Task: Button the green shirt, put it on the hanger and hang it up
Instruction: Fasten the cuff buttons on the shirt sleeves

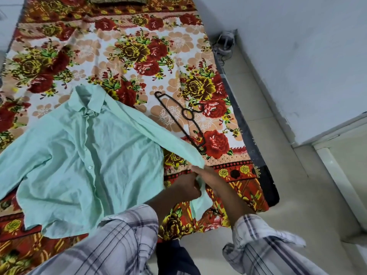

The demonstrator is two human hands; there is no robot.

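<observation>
The green shirt point(85, 155) lay spread face-up on the bed point(139, 56), filling the eight o'clock part of the view, its collar toward eleven o'clock and its hem toward seven. The front placket ran down the middle with at least one pale button point(89, 167) visible on it; whether the front was fastened could not be told. One sleeve stretched from the shoulder toward four o'clock across the flowered bedspread point(178, 42), ending at the cuff point(199, 187) near the bed's edge. Both hands met at that cuff, just below the centre of the view. The left hand point(185, 188) had its grip closed on the cuff fabric, fingers curled around it, and the right hand point(208, 175) pinched the same cuff from the three o'clock side, its grip also closed on the cloth. The two hands were touching or nearly so. Both forearms wore rolled-up plaid sleeves point(127, 235). The black hanger point(183, 120) lay flat on the bedspread just beside the stretched sleeve, on its two o'clock side, its lower end touching or slipping under the sleeve near the cuff. To three o'clock of the bed ran a pale tiled floor point(288, 175) and a white wall point(297, 46).
</observation>
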